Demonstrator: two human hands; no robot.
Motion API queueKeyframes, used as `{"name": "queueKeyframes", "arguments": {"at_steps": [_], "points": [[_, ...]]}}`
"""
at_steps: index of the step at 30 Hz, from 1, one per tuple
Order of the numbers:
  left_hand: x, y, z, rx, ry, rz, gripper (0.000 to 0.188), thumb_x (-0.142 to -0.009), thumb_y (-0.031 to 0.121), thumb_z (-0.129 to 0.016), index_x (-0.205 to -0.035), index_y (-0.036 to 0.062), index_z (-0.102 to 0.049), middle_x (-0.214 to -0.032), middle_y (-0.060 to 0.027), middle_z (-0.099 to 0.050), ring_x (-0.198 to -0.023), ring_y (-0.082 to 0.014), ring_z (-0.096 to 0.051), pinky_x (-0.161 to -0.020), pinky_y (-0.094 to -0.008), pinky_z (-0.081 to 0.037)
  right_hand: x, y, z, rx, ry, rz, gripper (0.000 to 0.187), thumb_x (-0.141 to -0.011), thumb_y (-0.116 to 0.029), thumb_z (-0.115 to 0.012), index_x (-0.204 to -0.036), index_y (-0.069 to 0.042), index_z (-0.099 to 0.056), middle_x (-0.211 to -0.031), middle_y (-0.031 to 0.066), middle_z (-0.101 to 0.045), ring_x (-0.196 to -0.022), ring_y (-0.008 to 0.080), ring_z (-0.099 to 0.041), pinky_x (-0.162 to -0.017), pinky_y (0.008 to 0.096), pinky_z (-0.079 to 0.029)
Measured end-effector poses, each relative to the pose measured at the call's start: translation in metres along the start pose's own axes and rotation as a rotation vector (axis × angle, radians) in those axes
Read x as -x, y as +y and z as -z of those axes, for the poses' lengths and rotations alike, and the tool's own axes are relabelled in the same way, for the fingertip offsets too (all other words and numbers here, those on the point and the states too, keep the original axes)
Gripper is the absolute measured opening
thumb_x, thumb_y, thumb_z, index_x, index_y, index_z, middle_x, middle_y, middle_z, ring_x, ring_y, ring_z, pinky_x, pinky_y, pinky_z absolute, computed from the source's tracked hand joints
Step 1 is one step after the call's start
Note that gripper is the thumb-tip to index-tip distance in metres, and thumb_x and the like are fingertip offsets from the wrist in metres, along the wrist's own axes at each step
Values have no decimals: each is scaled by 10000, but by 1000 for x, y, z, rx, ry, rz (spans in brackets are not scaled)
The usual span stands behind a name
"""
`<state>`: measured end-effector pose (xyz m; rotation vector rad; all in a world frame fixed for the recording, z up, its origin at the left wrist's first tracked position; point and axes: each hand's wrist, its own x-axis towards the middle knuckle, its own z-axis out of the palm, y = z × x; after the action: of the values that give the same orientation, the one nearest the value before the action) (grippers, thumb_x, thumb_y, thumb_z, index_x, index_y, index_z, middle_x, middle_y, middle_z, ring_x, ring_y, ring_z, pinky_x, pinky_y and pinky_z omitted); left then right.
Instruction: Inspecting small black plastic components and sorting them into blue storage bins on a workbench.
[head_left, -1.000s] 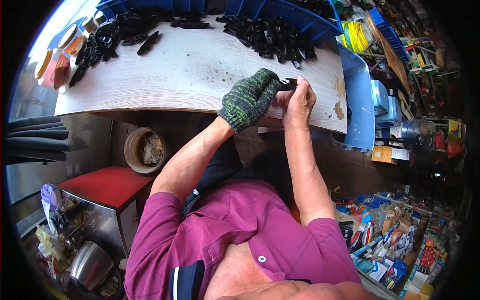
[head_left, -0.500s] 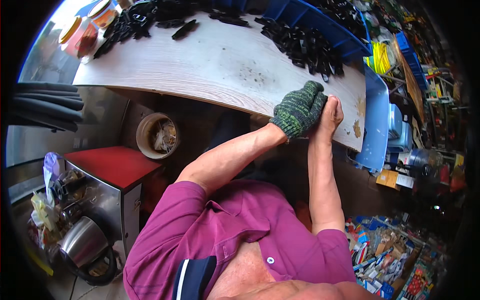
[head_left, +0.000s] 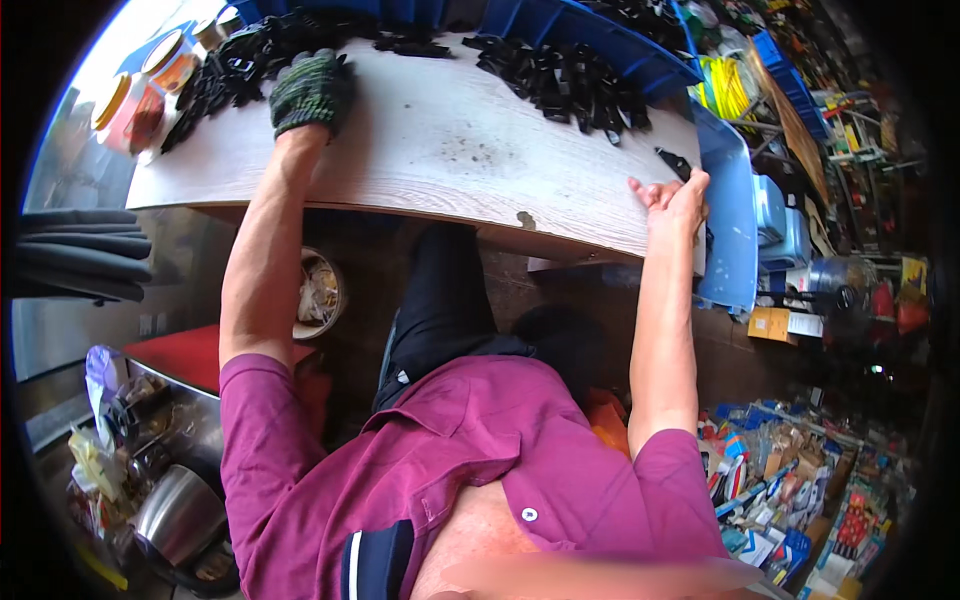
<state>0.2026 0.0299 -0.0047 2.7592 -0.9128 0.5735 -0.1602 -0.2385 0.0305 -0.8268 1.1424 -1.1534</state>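
My left hand (head_left: 313, 93), in a dark green knitted glove, is at the far left of the table (head_left: 420, 125). Its fingers are bent down over a small black plastic piece (head_left: 346, 64) beside a heap of similar black pieces (head_left: 222, 82); the glove hides most of the grip. At the table's right end is my bare right hand (head_left: 678, 205). Another small black plastic piece (head_left: 672, 159) sticks out from its fingertips above the tabletop, while the other fingers are curled to the left.
A second black heap (head_left: 565, 85) lies before a blue bin (head_left: 600, 40). A light blue tub (head_left: 728, 215) stands against the table's right end. Two lidded jars (head_left: 130, 112) occupy the left corner. Below the table sits a bucket (head_left: 318, 292); a kettle (head_left: 180, 512) is at lower left.
My hands, together near the table's right end before, are now apart. The left has reached across to the far left heap; the right has shifted slightly right, with a black piece now showing at its fingertips.
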Motion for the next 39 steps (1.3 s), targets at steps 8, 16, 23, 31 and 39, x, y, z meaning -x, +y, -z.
{"name": "queueKeyframes", "arguments": {"at_steps": [8,16,23,31,39], "points": [[23,30,-5,849,34,70,432,-880,300,-712,-1253,123,-583,-907,-100,-710,-848,-258,-686,-774,-389,-538,-32,-8,21,219,-72,43,281,-817,-230,-765,-851,-28,-573,-485,43,-387,-434,192,-481,-580,521,-606],[63,74,5,627,256,-303,302,-879,214,-718,-1155,97,-677,-947,-124,-713,-814,-289,-680,-769,-401,-549,-13,7,-26,673,-320,-25,373,-783,-178,-804,-1082,1,-671,-558,2,-475,-384,103,-423,-445,340,-552],[67,89,30,430,174,-286,286,-881,257,-705,-1115,94,-688,-1057,-155,-703,-861,-367,-665,-798,-443,-538,-21,19,-36,914,-348,158,293,-823,-207,-758,-1049,-29,-701,-686,48,-602,-391,90,-418,-402,290,-491],[101,165,43,1596,-386,127,324,-945,171,-636,-1237,30,-632,-1046,-119,-717,-857,-166,-679,-826,-317,-542,-8,16,-10,709,-473,111,197,-869,-177,-698,-976,-12,-674,-634,18,-559,-393,92,-449,-438,294,-524],[64,201,39,1537,-1048,-62,290,-895,213,-675,-1127,38,-675,-870,-69,-696,-623,-141,-630,-557,-278,-523,44,24,-8,651,-834,72,176,-879,-145,-669,-957,13,-658,-633,13,-567,-416,81,-462,-477,282,-537]]}}
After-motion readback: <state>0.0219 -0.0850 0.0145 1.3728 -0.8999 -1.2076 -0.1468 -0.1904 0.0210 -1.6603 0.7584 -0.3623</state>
